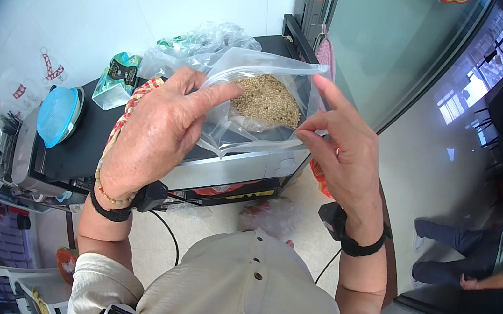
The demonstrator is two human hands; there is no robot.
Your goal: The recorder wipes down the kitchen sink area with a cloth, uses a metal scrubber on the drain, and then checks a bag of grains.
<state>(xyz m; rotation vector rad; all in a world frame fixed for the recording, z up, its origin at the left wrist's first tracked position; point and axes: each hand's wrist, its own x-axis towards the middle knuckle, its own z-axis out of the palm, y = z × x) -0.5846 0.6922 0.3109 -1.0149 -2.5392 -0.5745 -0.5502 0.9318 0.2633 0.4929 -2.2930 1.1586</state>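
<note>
A clear plastic zip bag spreads its mouth wide over the front edge of a black-topped stand, with a heap of small pale tan grains inside. My left hand holds the bag's left side, its index finger reaching over the opening by the grains. On the right rim, the thumb and a finger of my right hand pinch the plastic, while another finger touches the upper right corner. Behind my left hand shows a red and yellow checked woven edge, mostly covered.
Crumpled clear plastic bags lie behind the zip bag. A green and black packet and a blue mesh basket stand to the left on the black top. At right is a glass door; beyond it a person is partly visible.
</note>
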